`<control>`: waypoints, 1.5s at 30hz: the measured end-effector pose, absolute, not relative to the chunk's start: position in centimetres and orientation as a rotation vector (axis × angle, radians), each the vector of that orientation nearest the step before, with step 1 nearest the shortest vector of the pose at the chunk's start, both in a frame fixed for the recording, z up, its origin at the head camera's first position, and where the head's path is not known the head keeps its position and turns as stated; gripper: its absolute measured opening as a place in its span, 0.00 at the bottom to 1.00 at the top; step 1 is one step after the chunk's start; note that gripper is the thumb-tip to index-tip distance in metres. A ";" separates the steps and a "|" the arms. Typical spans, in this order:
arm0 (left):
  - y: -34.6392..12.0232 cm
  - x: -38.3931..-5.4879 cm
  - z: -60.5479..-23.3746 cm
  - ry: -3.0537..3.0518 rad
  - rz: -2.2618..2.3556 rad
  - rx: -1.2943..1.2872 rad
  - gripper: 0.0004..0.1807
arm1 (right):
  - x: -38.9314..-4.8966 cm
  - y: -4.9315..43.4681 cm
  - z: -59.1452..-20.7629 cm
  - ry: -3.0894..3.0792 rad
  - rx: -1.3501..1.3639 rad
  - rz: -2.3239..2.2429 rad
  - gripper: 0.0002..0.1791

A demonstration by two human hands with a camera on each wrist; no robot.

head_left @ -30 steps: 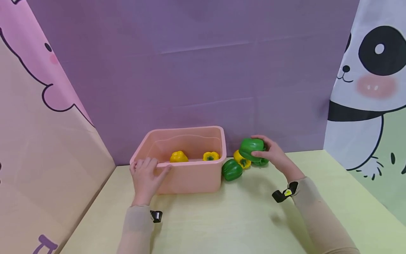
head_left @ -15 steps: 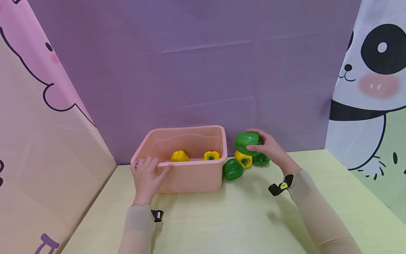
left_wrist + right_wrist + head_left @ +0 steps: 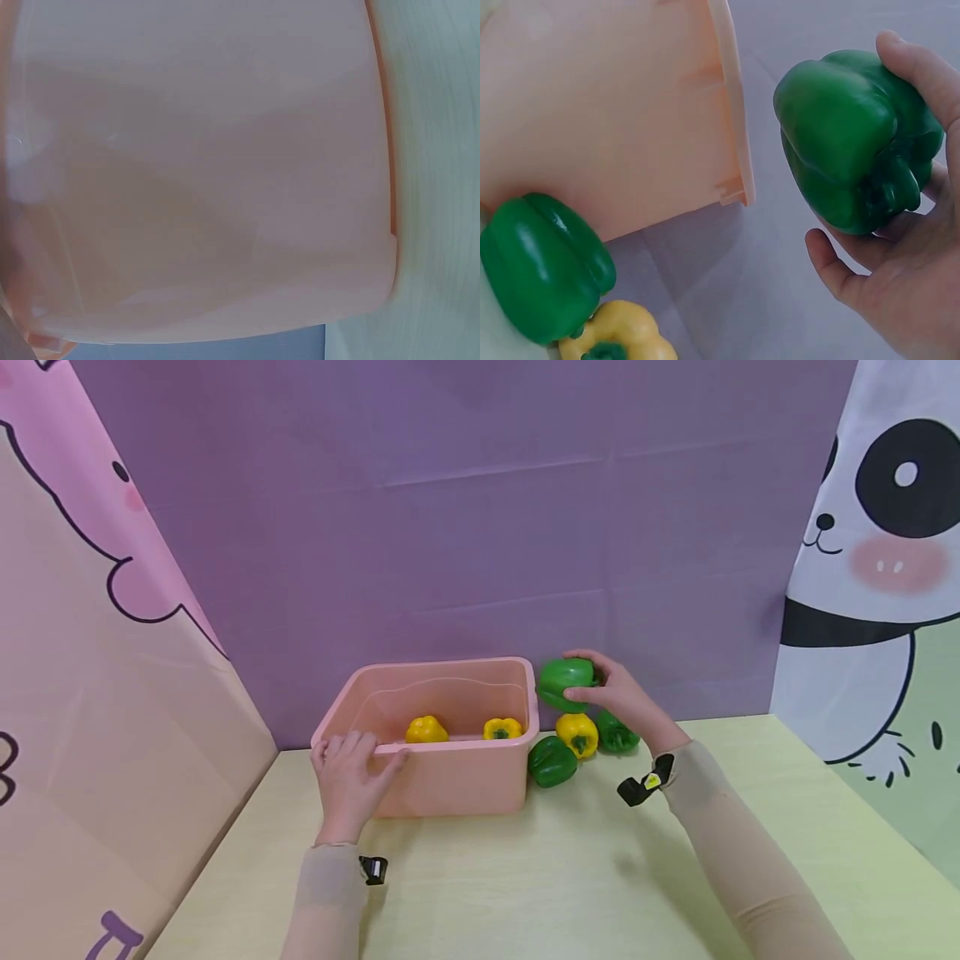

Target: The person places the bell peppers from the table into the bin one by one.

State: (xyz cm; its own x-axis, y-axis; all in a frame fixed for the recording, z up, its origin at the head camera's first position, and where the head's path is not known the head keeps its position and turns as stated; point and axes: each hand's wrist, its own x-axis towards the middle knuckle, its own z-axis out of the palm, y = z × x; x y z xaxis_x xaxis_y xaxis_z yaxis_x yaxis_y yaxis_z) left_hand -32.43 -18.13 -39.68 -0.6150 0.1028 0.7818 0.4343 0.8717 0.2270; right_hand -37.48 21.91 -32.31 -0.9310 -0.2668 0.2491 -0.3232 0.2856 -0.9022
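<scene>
My right hand (image 3: 611, 689) grips a green bell pepper (image 3: 566, 683) in the air, just beyond the right rim of the pink bin (image 3: 450, 781). In the right wrist view the held bell pepper (image 3: 855, 142) lies between thumb and fingers, its stem toward the palm. My left hand (image 3: 348, 785) holds the bin's front rim near the left corner, thumb over the outer wall. Inside the bin are two yellow bell peppers, one at the middle (image 3: 426, 729) and one at the right (image 3: 502, 728). The left wrist view is filled mostly by the bin's wall (image 3: 210, 172).
To the bin's right on the table (image 3: 480, 885) lie a green bell pepper (image 3: 552, 762), a yellow bell pepper (image 3: 577, 735) and another green one (image 3: 617, 733). A purple backdrop (image 3: 480, 527) stands right behind the bin. Printed panels flank the table on both sides.
My right hand has lifted the green bell pepper off the pile and carried it left and up toward the bin. My left hand has stayed on the rim.
</scene>
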 end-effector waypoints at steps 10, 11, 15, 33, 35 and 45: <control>-18.2 -32.5 -39.8 -2.207 -0.505 -0.377 0.22 | -38.6 20.3 -31.1 -2.449 0.665 1.785 0.37; -18.1 -32.5 -39.8 -2.211 -0.505 -0.375 0.22 | -38.7 20.2 -31.1 -2.445 0.678 1.785 0.37; -18.0 -32.5 -39.8 -2.224 -0.503 -0.365 0.22 | -39.1 19.6 -31.0 -2.448 0.707 1.786 0.36; -17.7 -32.4 -39.5 -2.206 -0.501 -0.377 0.22 | -41.1 17.3 -30.8 -2.512 0.716 1.702 0.37; -17.7 -32.5 -39.6 -2.203 -0.500 -0.377 0.22 | -41.4 17.0 -30.7 -2.514 0.716 1.690 0.38; -17.6 -32.5 -39.7 -2.216 -0.510 -0.371 0.23 | -41.9 15.9 -30.6 -2.513 0.734 1.710 0.37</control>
